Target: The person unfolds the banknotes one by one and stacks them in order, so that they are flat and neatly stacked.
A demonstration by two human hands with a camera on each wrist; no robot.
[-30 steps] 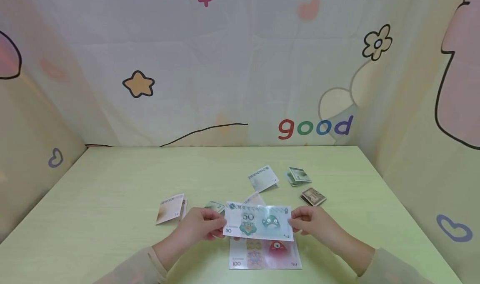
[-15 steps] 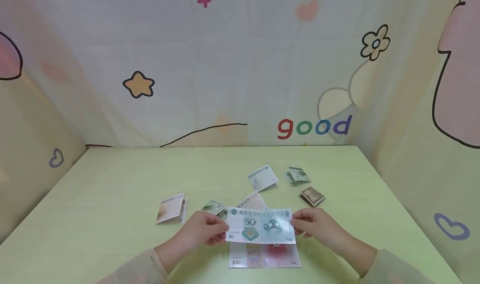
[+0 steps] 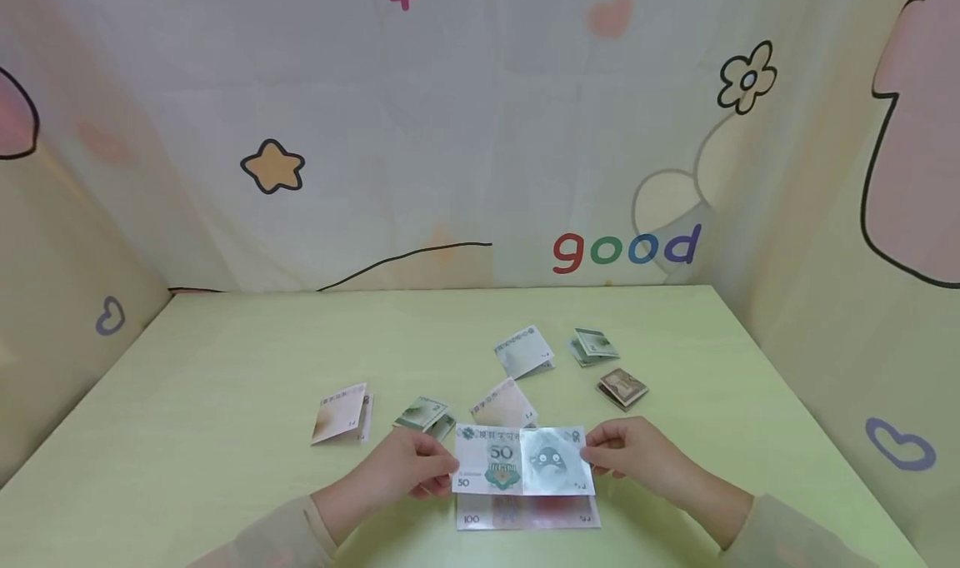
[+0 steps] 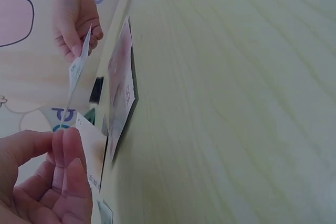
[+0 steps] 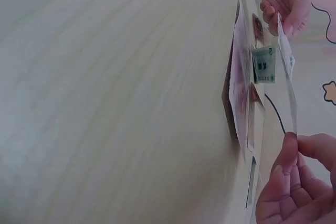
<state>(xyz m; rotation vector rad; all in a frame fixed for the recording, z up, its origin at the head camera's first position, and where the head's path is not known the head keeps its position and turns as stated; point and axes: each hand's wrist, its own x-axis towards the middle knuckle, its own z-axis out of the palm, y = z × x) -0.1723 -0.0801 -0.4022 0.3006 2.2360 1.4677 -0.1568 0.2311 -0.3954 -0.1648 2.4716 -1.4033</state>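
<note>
Stretched between both hands is a green play banknote (image 3: 501, 460) printed 50, face up, with a crease down its middle. My left hand (image 3: 408, 464) pinches its left edge between thumb and fingers. At the opposite edge my right hand (image 3: 626, 451) pinches it the same way. Below it a pink banknote (image 3: 528, 514) printed 100 lies flat on the table, its upper part hidden by the green one. Both wrist views show the green banknote (image 4: 77, 72) held above the table, apart from the pink banknote (image 5: 239, 82).
Several folded banknotes lie beyond the hands: a brownish one (image 3: 341, 414) at left, a green one (image 3: 423, 416), a pinkish one (image 3: 506, 403), a grey-blue one (image 3: 523, 353), another green one (image 3: 595, 346) and a brown one (image 3: 622, 387). A printed curtain (image 3: 420, 135) encloses the table (image 3: 225, 360).
Both hands have brought the green banknote down toward the near side, so it covers more of the pink banknote. The folded green and pinkish banknotes behind show more now.
</note>
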